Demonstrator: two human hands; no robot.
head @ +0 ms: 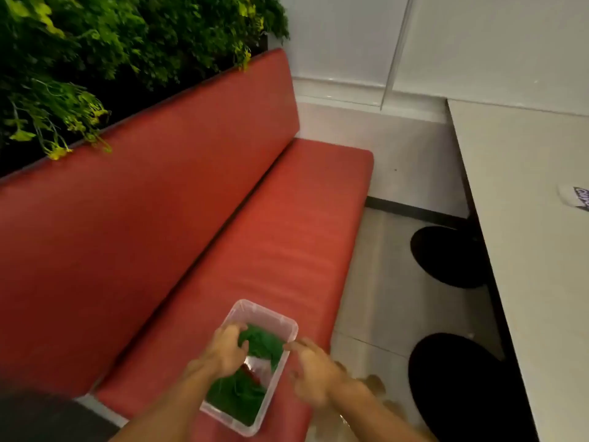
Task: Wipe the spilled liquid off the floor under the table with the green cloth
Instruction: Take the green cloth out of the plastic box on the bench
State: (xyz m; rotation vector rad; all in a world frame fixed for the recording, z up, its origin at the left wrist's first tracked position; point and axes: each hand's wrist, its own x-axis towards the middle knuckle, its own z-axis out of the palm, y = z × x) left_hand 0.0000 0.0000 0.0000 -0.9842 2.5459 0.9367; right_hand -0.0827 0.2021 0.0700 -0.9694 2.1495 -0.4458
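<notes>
Most of the green cloth (pixel 266 344) lies bunched inside a clear plastic tub (pixel 274 315), showing at both ends with a small red-and-white item (pixel 256 368) across the middle. The tub sits near the front edge of the red bench seat (pixel 287 218), its long axis running away from the person along the cushion. The left hand (pixel 228 349) is the nearer one: it reaches in from the tub's left side, fingers curled down into the far bunch of fabric with the thumb closing against it, which looks like a pinch. The right hand (pixel 314 371) is blurred, just outside the right wall, fingers loosely spread and holding nothing, fingertips by the rim. So the cloth lies directly under the left fingers, and the lift should be straight up and clear of the walls. The floor (pixel 382 282) lies to the right, below the seat, running under the table (pixel 535 250) and its round black bases (pixel 446 256). A brownish patch (pixel 374 382) beyond the right wrist may be the spill; it is too blurred to tell.
</notes>
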